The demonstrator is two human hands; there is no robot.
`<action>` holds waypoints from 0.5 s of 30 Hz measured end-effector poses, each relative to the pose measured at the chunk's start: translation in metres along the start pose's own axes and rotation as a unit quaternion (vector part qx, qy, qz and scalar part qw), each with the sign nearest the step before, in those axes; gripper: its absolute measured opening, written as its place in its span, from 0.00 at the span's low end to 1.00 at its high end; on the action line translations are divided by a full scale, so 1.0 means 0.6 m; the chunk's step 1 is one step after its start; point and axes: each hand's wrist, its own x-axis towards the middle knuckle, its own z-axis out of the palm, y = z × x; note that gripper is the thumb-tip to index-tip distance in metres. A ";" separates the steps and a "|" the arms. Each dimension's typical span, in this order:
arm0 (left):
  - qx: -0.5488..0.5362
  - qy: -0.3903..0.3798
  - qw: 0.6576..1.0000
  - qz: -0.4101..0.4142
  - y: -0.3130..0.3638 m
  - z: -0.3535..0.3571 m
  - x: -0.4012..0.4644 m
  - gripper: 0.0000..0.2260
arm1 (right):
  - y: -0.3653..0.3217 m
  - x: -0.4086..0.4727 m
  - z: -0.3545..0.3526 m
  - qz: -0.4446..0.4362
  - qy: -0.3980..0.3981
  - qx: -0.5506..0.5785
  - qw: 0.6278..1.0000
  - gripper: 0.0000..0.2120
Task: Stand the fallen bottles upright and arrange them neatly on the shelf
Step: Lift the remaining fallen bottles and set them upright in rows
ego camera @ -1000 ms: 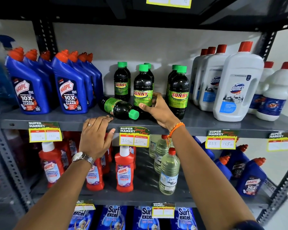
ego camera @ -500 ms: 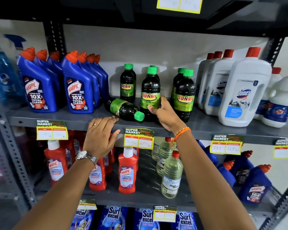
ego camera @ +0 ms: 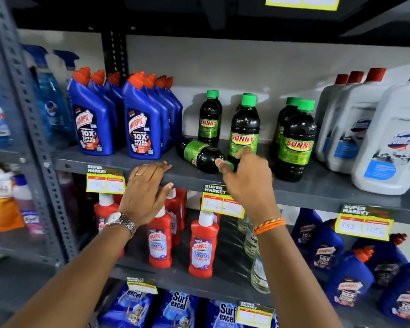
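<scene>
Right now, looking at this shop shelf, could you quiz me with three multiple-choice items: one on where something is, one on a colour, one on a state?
1. Where does the fallen Sunny bottle lie?
A. between the blue Harpic bottles and the upright Sunny bottles
B. on the shelf below
C. behind the white bottles

2. What colour are the Sunny caps?
A. red
B. green
C. white

3. What is the left hand doing?
A. gripping a bottle
B. resting flat on the shelf edge
C. holding a price tag

Answers: 1 A, it lies on its side just right of the blue Harpic bottles. 2 B, the upright Sunny bottle wears a green cap. 3 B, its fingers lie open on the shelf edge, holding nothing.
</scene>
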 end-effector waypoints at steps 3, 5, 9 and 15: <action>0.001 0.019 1.000 0.004 -0.004 0.011 -0.002 0.22 | -0.006 -0.001 0.028 0.023 -0.012 -0.015 1.000 0.24; -0.001 0.028 1.000 0.004 -0.005 0.014 -0.003 0.22 | -0.006 -0.001 0.041 0.020 0.002 -0.012 1.000 0.20; 0.001 0.032 0.999 0.007 -0.006 0.020 -0.001 0.21 | -0.013 0.009 0.043 0.014 0.044 0.008 0.999 0.13; 0.003 0.059 0.998 0.018 -0.016 0.038 -0.003 0.22 | -0.070 0.057 -0.006 -0.073 0.109 0.011 0.991 0.19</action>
